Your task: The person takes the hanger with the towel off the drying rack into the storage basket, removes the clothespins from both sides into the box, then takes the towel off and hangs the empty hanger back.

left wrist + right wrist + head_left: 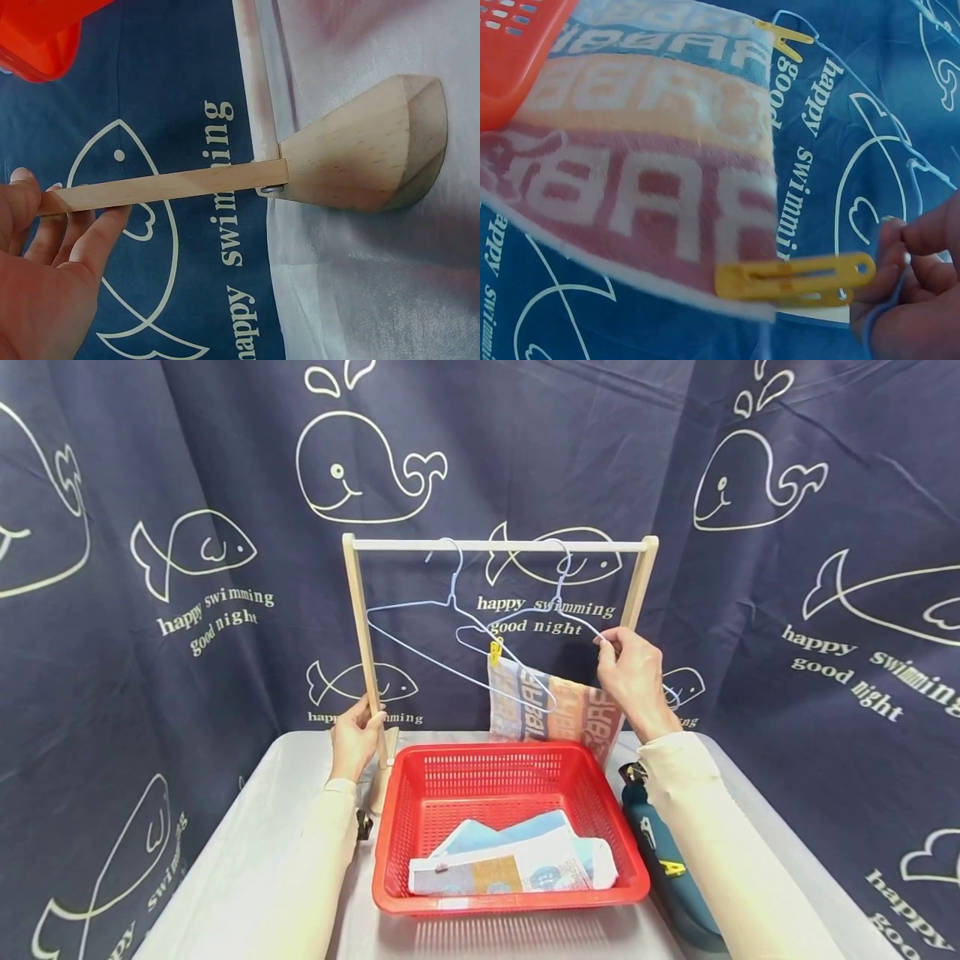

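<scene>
My left hand (354,742) grips the left post (364,643) of a small wooden clothes rack. In the left wrist view, thumb and fingers hold that post (165,184) above its wooden foot (352,150). At the rack's right, my right hand (632,672) pinches the shoulder of a light blue wire hanger (558,583), whose hook is on the white bar. A striped towel with letters (555,702) hangs from this hanger. Yellow clothespins (795,277) clip it at both upper corners, one near my right fingers. A second blue hanger (452,585) hangs bare to the left.
Before the rack stands a red plastic basket (512,906) with folded white and blue cloths (517,860) inside. Right of it, partly under my right forearm, is a teal container (675,893) with a yellow clothespin (672,867). A dark whale-print curtain (525,460) hangs behind the table.
</scene>
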Demonstrator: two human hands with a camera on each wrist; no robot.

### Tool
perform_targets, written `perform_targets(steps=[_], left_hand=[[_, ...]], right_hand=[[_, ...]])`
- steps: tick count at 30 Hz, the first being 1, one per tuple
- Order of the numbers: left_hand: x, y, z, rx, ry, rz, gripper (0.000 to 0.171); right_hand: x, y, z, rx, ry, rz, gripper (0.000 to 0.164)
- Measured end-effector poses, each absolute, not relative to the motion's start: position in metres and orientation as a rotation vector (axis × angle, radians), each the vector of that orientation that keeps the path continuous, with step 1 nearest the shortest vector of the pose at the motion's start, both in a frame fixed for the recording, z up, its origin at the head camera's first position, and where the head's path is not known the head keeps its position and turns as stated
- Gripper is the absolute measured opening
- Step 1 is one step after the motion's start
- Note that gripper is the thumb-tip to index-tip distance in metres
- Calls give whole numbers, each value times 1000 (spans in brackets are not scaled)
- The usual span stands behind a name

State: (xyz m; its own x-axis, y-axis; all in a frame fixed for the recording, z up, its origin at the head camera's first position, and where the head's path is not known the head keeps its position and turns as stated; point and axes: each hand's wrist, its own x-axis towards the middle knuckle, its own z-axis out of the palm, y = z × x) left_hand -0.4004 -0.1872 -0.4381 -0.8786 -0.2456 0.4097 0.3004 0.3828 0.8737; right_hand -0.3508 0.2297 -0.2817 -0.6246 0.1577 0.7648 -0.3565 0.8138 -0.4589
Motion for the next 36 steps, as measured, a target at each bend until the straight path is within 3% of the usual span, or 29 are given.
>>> perform_targets(steps=[36], left_hand=[[-401, -186, -439, -77, -2136, -1528, 39]], right_hand=[[-320, 245, -262, 94, -2036, 768, 19]])
